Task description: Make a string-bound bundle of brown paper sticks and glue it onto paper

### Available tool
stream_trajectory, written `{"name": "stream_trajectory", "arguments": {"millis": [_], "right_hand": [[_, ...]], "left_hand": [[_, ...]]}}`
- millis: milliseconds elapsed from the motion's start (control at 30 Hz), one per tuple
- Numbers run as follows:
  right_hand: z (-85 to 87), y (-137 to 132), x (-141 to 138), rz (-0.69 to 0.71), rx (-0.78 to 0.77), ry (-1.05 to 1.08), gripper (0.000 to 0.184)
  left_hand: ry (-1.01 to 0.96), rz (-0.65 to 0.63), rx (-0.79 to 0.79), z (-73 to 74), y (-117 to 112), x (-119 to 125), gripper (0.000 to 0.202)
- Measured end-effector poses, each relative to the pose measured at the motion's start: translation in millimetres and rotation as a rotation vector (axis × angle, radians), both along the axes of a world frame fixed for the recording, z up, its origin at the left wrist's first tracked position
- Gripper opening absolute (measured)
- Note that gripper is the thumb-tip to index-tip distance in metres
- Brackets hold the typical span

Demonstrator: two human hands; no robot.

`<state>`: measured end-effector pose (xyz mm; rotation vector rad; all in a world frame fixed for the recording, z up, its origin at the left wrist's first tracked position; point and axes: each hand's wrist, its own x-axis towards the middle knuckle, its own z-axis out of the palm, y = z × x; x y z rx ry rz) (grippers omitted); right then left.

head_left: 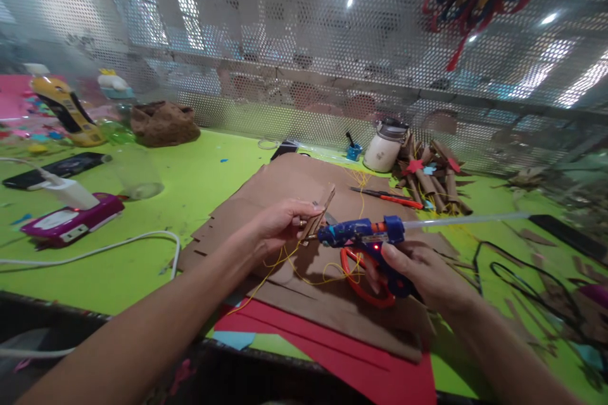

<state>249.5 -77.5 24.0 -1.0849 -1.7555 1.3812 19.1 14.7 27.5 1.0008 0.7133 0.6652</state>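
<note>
My left hand [280, 223] pinches a small strip of brown cardboard [319, 213], held tilted above the table. My right hand [418, 275] is wrapped round the handle of a blue hot glue gun [361, 232]. The gun's nozzle touches the lower end of the cardboard strip, a clear glue stick [465, 220] juts out of its back, and a red light glows on its body. Thin yellow thread [304, 269] hangs below the strip. Orange-handled scissors [354, 272] lie under the gun on a large sheet of brown cardboard [294, 186].
Red paper [361, 354] lies at the green table's [204, 171] near edge. A pile of cardboard rolls [434, 180], a white jar [384, 149] and a red pen [394, 198] sit behind. At left are a white cable [118, 247], a magenta device [71, 221] and a phone [57, 168]. Black cables [513, 272] lie at right.
</note>
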Motion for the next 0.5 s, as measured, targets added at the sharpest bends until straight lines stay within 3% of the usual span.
{"name": "stream_trajectory", "arguments": {"millis": [200,500], "right_hand": [[-1.6,0.0,1.9,0.023,0.0,0.022,0.048],[1.2,3.6,2.4,-0.192,0.005,0.156,0.042]], "left_hand": [[-0.063,0.012,-0.07,3.6,-2.9,0.2,0.012],[-0.071,0.016,-0.049,2.8,-2.0,-0.7,0.009]]}}
